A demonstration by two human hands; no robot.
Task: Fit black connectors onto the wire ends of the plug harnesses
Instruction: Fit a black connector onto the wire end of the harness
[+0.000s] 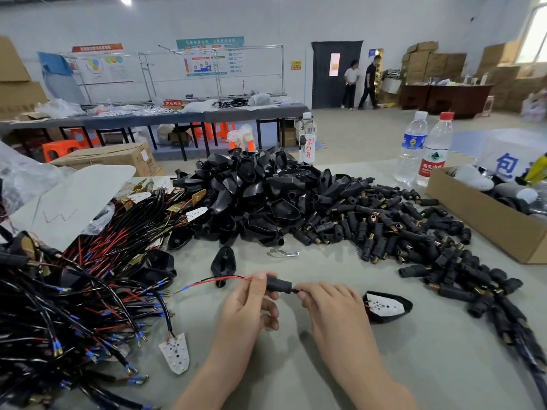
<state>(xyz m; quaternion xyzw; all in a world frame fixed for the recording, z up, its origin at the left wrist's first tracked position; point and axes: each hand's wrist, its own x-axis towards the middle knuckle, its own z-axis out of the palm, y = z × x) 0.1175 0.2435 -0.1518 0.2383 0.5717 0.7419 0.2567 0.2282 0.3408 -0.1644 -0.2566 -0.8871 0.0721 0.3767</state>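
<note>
Fingers (260, 282) of my left hand (248, 303) curl round one black connector (279, 284) to steady it, while my right hand (328, 303) pinches the cable (296, 290) at its end, so the two push together. Two wires (225, 279), one red, one black, trail left over the table (296, 365); the connector heap (414, 232) beyond is past counting.

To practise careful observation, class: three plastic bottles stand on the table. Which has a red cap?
The rightmost bottle, red-labelled, nearest the cardboard box; the blue-labelled bottle and the far bottle have white caps.
</note>
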